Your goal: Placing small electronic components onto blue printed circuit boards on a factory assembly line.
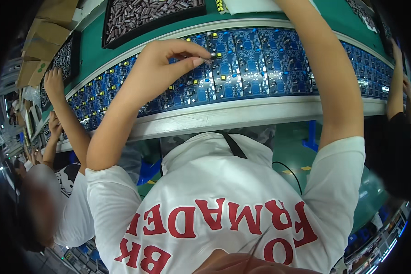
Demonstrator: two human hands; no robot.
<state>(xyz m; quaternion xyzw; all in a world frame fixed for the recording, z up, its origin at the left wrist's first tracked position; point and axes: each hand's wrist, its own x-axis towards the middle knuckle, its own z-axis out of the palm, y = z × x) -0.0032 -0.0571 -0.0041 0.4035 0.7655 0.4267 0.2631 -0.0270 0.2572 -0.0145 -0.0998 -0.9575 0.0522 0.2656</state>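
My left hand point(163, 63) is over a row of blue circuit boards point(255, 68), thumb and index finger closed in a pinch near the board surface. Something tiny may be between the fingertips, too small to make out. Small yellow square parts point(223, 77) and blue round parts dot the boards. More yellow parts show on the boards to the left than on those to the right. My right forearm point(331, 59) crosses above the boards and reaches past the top edge, so that hand is hidden from view.
A black tray point(153, 23) of small brownish cylindrical parts stands behind the boards on a green surface. A white rail point(242, 112) runs along the near side. Co-workers' arms point(68, 112) reach in at left and right. Cardboard boxes point(45, 41) stand far left.
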